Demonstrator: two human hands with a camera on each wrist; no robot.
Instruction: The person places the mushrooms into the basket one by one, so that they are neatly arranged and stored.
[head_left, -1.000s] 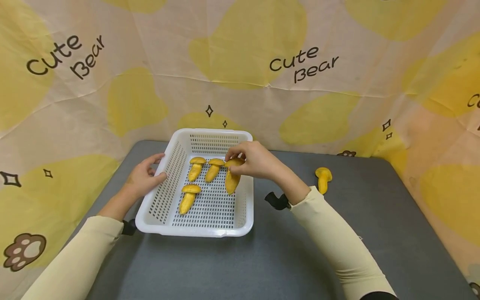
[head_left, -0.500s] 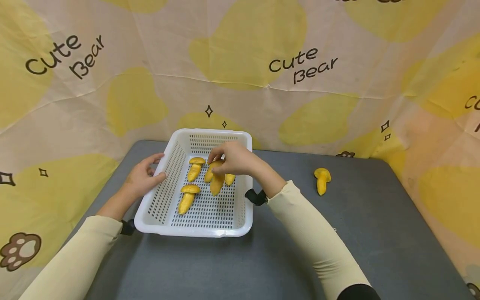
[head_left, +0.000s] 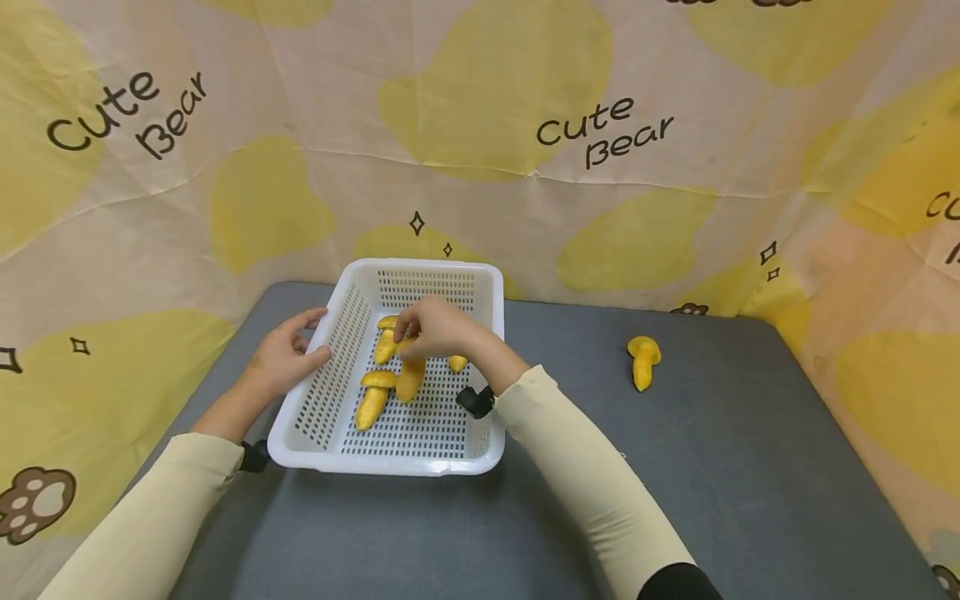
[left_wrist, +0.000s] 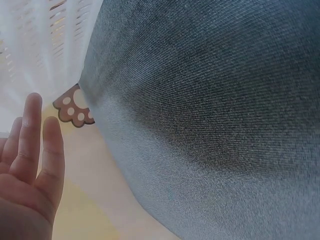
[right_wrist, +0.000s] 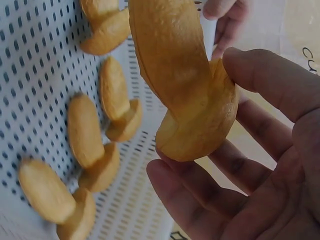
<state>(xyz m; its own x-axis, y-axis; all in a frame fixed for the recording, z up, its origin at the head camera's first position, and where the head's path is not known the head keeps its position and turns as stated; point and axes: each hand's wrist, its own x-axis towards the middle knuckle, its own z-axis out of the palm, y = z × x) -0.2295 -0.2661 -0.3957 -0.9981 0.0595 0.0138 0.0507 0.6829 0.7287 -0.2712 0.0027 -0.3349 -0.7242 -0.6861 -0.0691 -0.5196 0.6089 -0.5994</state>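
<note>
My right hand (head_left: 441, 327) pinches a yellow mushroom (head_left: 409, 382) by its cap, over the white slotted plastic basket (head_left: 386, 465). The stem hangs toward the front in the head view. In the right wrist view the held mushroom (right_wrist: 170, 60) sits between thumb and fingertips, above several more that lie in the basket. Two of those, a front mushroom (head_left: 372, 404) and a back-left mushroom (head_left: 386, 343), show at the left; the others are mostly behind my right hand. My left hand (head_left: 283, 354) rests its fingertips and thumb at the basket's left rim, fingers extended in the left wrist view.
Another yellow mushroom (head_left: 643, 362) lies on the grey table (head_left: 720, 467), to the right of the basket. A printed cloth (head_left: 487, 100) hangs close behind the table's back edge and along both sides.
My right hand has moved left across the basket with a mushroom, from beside the right wall to near the left mushrooms. The left hand and basket stay almost in place.
</note>
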